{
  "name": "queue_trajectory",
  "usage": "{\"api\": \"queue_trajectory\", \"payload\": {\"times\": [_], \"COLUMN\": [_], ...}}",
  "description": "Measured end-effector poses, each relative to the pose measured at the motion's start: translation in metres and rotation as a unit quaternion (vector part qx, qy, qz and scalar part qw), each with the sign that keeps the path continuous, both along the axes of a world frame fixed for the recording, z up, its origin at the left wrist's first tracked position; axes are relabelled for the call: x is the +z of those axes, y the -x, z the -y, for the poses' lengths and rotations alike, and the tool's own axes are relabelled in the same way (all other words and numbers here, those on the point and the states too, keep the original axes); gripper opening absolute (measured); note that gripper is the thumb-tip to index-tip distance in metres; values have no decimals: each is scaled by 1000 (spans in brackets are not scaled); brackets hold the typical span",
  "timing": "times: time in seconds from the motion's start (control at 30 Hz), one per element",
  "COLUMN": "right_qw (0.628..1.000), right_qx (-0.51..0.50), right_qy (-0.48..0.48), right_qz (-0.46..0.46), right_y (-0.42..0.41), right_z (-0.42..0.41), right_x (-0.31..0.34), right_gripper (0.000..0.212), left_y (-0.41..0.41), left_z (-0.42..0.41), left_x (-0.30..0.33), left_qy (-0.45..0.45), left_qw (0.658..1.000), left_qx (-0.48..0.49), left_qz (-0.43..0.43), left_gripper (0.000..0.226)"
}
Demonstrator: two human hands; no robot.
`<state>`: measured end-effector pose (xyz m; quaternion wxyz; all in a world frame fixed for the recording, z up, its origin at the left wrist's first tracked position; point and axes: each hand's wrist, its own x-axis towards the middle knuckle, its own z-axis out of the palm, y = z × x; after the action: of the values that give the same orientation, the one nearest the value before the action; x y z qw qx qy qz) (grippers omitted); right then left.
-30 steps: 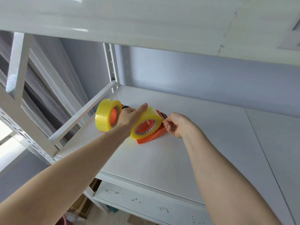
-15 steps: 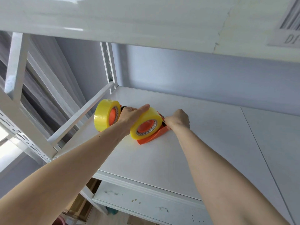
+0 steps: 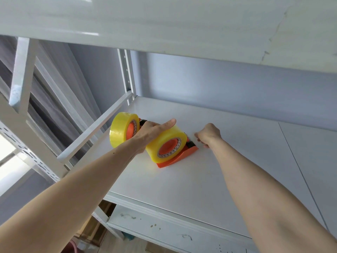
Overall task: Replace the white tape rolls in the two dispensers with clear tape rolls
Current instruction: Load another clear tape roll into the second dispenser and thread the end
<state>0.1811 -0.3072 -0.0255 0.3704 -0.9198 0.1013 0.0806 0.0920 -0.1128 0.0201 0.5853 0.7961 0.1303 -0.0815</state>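
Observation:
Two orange tape dispensers stand on the white shelf [image 3: 228,161], each carrying a yellowish clear tape roll. The near dispenser [image 3: 179,157] holds a roll [image 3: 164,141] that my left hand [image 3: 153,130] grips from above, thumb stretched along the top. The far roll [image 3: 121,129] sits on its dispenser to the left, behind my left hand. My right hand [image 3: 207,135] is closed just right of the near dispenser's black cutter end, fingers pinched together; whether it pinches the tape end I cannot tell.
The shelf above hangs low over the work area. A white upright post [image 3: 127,75] and a side rail [image 3: 94,128] bound the shelf on the left. A grey wall closes the back. A lower shelf edge [image 3: 164,227] shows below.
My right hand has drawn away to the right from the near dispenser's cutter end. My left hand has stayed on the near roll.

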Motion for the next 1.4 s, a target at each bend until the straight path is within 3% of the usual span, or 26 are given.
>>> {"api": "queue_trajectory", "payload": {"times": [0.1,0.2,0.3,0.43,0.67,0.8,0.9,1.03,1.27,1.4], "right_qw": [998,997,998,997,994,978,966,959,940,933], "right_qx": [14,28,26,8,-28,-14,-6,11,31,82], "right_qy": [-52,-70,-60,-78,-102,-203,-254,-277,-304,-287], "right_qz": [-15,-22,-5,3,20,-38,-44,-60,-149,-201], "right_y": [-9,-19,-27,-38,-51,-47,-47,-50,-56,-54], "right_z": [1,3,11,30,43,41,42,41,54,68], "right_x": [7,11,16,15,14,20,31,41,54,60], "right_gripper": [19,26,22,24,15,14,20,15,8,6], "left_y": [3,6,7,6,4,4,7,-1,3,6], "left_z": [-2,-1,-1,-3,-7,-8,-7,-10,-14,-12], "left_x": [4,8,8,5,4,4,9,7,6,0], "left_qy": [10,21,24,7,-4,-1,-10,-26,-40,-56], "left_qw": [1000,999,999,999,999,997,996,996,997,998], "left_qx": [-8,-15,-10,-5,-10,-30,-42,-29,-7,11], "left_qz": [-8,-20,-27,-40,-53,-74,-75,-79,-67,-35], "left_gripper": [65,74,52,93,111,119,81,52,28,25]}}
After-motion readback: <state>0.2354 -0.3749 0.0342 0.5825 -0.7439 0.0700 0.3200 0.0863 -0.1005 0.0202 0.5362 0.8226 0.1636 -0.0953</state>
